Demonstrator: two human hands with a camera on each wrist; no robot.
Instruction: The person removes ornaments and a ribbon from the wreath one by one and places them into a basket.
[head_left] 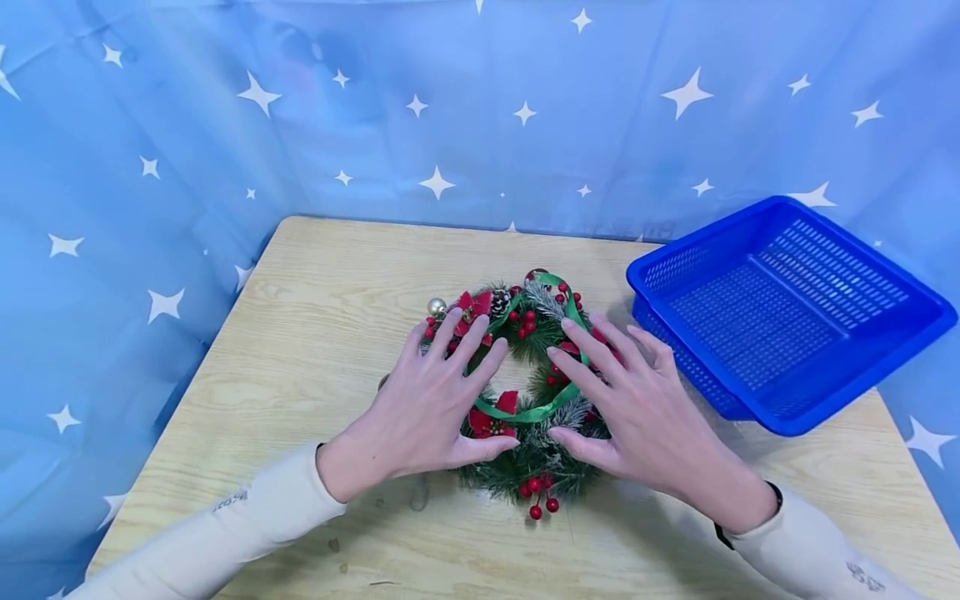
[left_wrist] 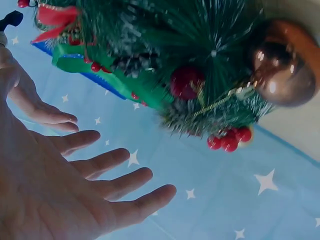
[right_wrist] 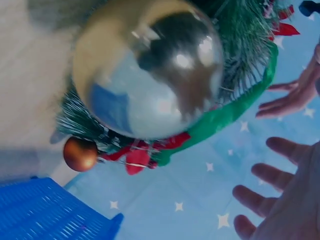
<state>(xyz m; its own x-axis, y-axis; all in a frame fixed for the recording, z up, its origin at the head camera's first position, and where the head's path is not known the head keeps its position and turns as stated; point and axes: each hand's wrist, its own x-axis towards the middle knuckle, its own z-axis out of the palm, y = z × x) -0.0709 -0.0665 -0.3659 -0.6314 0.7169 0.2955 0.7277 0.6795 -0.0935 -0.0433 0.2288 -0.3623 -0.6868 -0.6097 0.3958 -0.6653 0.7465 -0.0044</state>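
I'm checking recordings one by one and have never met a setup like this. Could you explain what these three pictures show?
There's no machine: a person works with two bare hands. The widest picture comes from a camera on the head, looking forward and down. The other two come from cameras on the wrists, so the wreath looms close: a copper bauble in the left wrist view, a large shiny bauble in the right.

On the wooden table lie a decorated wreath with a green ribbon, and a blue basket to its right. The left hand and right hand are spread over the wreath. Neither grips anything; whether a fingertip touches it, I can't tell.
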